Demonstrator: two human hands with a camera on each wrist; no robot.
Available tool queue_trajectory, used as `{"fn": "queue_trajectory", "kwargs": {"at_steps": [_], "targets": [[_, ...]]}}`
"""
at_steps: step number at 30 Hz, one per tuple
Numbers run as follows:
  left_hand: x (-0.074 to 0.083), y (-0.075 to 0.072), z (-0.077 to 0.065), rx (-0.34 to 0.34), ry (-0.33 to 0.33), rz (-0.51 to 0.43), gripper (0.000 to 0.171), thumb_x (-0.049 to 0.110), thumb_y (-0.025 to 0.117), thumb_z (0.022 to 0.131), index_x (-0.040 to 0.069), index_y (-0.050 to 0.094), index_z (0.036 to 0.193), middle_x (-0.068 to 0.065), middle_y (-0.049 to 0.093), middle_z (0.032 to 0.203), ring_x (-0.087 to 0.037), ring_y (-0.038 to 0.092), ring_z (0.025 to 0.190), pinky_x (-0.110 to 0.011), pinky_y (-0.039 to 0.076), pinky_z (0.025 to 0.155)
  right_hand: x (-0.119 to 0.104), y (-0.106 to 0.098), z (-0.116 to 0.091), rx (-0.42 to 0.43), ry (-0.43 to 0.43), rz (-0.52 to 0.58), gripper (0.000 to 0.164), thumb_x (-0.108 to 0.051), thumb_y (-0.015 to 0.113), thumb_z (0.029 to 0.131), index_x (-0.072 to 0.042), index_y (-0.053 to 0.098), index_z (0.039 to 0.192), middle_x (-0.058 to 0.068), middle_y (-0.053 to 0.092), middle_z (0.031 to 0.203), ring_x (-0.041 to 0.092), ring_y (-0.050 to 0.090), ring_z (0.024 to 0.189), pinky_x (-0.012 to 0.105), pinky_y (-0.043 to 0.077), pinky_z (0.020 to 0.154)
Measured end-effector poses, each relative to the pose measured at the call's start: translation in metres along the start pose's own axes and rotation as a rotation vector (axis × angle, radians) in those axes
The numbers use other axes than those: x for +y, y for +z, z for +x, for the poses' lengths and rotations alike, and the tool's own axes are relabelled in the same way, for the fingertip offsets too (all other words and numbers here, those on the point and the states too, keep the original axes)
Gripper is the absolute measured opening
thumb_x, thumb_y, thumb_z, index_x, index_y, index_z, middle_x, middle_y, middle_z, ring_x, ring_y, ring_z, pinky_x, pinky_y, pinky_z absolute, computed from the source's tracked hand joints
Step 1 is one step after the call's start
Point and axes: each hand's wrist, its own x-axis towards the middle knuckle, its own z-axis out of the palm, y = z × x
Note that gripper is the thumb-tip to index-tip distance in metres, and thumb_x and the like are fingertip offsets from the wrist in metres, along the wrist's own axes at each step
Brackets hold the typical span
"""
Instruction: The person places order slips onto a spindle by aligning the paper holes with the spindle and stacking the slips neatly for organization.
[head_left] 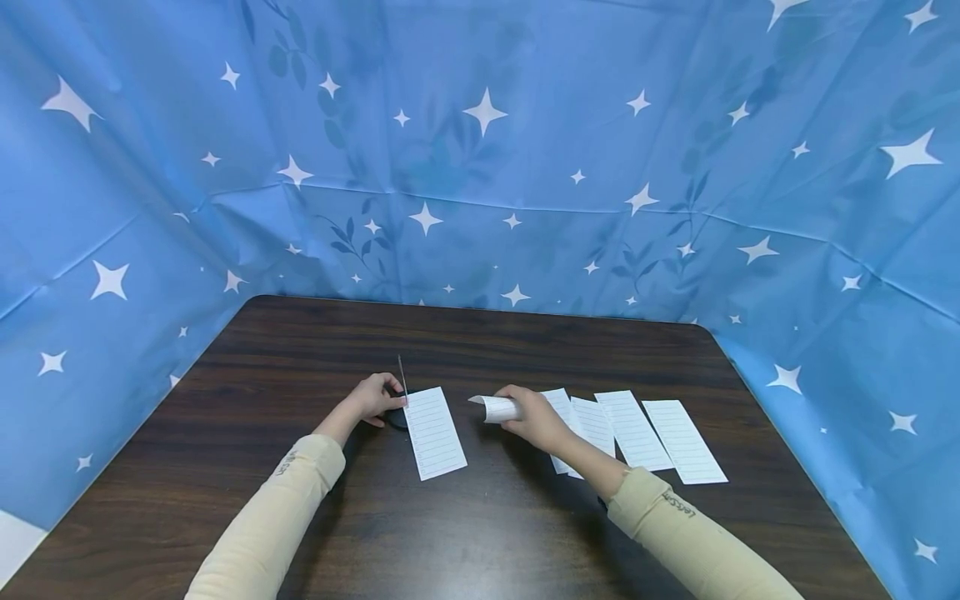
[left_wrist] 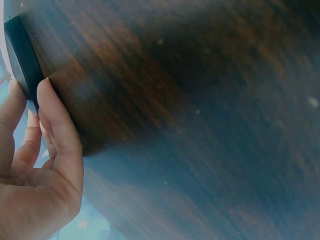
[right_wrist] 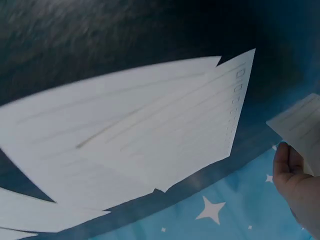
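Four white lined sheets (head_left: 633, 429) lie side by side on the right of the brown table (head_left: 420, 533). A right hand (head_left: 536, 419) pinches one curled white sheet (head_left: 498, 409) in its fingers, just left of those four. On the left, a left hand (head_left: 372, 400) grips a small black thing (left_wrist: 24, 57), with one flat lined sheet (head_left: 435, 433) right beside it on the table.

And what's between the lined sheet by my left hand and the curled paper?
In the head view, only bare tabletop separates the sheet and curled paper.
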Motion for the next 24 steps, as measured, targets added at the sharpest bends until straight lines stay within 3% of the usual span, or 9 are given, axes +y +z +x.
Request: {"fn": "queue_trajectory", "kwargs": {"at_steps": [5, 9, 11, 14, 17, 19, 23, 24], "targets": [[0.0002, -0.0006, -0.0003, -0.002, 0.002, -0.005, 0.021, 0.01, 0.062, 0.09, 0.0, 0.052, 0.105, -0.002, 0.04, 0.07, -0.011, 0.038, 0.056, -0.031, 0.056, 0.054, -0.0005, 0.0013, -0.0002, 0.048, 0.015, 0.107, 0.047, 0.0, 0.078, 0.071, 0.0, 0.063, 0.115, 0.017, 0.065, 0.114, 0.029, 0.062, 0.097, 0.045, 0.049, 0.083], [0.0003, -0.0003, -0.0003, 0.0, 0.004, -0.005, 0.021, 0.01, 0.062, 0.09, 0.0, 0.051, 0.105, -0.002, 0.04, 0.069, -0.01, 0.037, 0.055, -0.03, 0.056, 0.054, -0.0026, -0.0007, -0.0006, 0.026, 0.019, 0.166, 0.064, -0.012, 0.082, 0.071, 0.003, 0.055, 0.127, 0.02, 0.059, 0.126, 0.033, 0.059, 0.107, 0.046, 0.049, 0.088], [0.0003, -0.0001, -0.0008, -0.001, 0.001, -0.003, 0.022, 0.01, 0.062, 0.09, 0.0, 0.051, 0.106, -0.002, 0.039, 0.069, -0.01, 0.037, 0.055, -0.03, 0.056, 0.054, -0.0036, -0.0015, -0.0003, 0.005, 0.025, 0.199, 0.068, -0.018, 0.08, 0.075, 0.004, 0.05, 0.132, 0.021, 0.054, 0.132, 0.035, 0.055, 0.117, 0.046, 0.047, 0.095], [0.0, 0.0001, -0.0012, -0.003, -0.005, -0.002, 0.023, 0.01, 0.062, 0.09, 0.0, 0.051, 0.107, -0.002, 0.039, 0.069, -0.01, 0.037, 0.054, -0.03, 0.055, 0.053, -0.0049, -0.0016, -0.0001, -0.005, 0.042, 0.28, 0.06, -0.022, 0.066, 0.088, 0.007, 0.043, 0.135, 0.023, 0.048, 0.138, 0.036, 0.046, 0.128, 0.046, 0.041, 0.103], [0.0001, 0.0002, -0.0013, 0.001, -0.004, -0.005, 0.023, 0.01, 0.062, 0.09, 0.0, 0.051, 0.107, -0.002, 0.039, 0.068, -0.01, 0.037, 0.054, -0.03, 0.055, 0.053, -0.0062, -0.0002, 0.0001, 0.053, 0.058, 0.342, 0.047, -0.014, 0.056, 0.094, 0.01, 0.044, 0.133, 0.024, 0.049, 0.136, 0.036, 0.045, 0.129, 0.044, 0.038, 0.106], [0.0004, 0.0001, -0.001, 0.004, 0.001, -0.008, 0.022, 0.01, 0.062, 0.09, 0.0, 0.051, 0.106, -0.002, 0.039, 0.069, -0.01, 0.037, 0.055, -0.03, 0.056, 0.054, -0.0064, 0.0015, 0.0002, 0.118, 0.05, 0.355, 0.041, -0.002, 0.055, 0.092, 0.012, 0.047, 0.13, 0.025, 0.052, 0.132, 0.037, 0.047, 0.127, 0.043, 0.04, 0.103], [0.0009, 0.0, -0.0011, 0.006, 0.004, -0.007, 0.021, 0.01, 0.062, 0.09, 0.0, 0.052, 0.106, -0.002, 0.039, 0.07, -0.011, 0.037, 0.056, -0.03, 0.056, 0.054, -0.0062, 0.0039, 0.0002, 0.233, 0.022, 0.305, 0.049, 0.014, 0.057, 0.082, 0.011, 0.047, 0.13, 0.026, 0.051, 0.133, 0.037, 0.055, 0.118, 0.038, 0.049, 0.093], [0.0012, 0.0, -0.0015, 0.005, 0.003, -0.006, 0.021, 0.01, 0.062, 0.09, 0.0, 0.052, 0.106, -0.002, 0.039, 0.07, -0.011, 0.038, 0.056, -0.03, 0.056, 0.054, -0.0062, 0.0041, 0.0003, 0.249, 0.028, 0.294, 0.051, 0.014, 0.058, 0.082, 0.01, 0.046, 0.132, 0.028, 0.055, 0.126, 0.034, 0.063, 0.106, 0.035, 0.054, 0.087]]}}
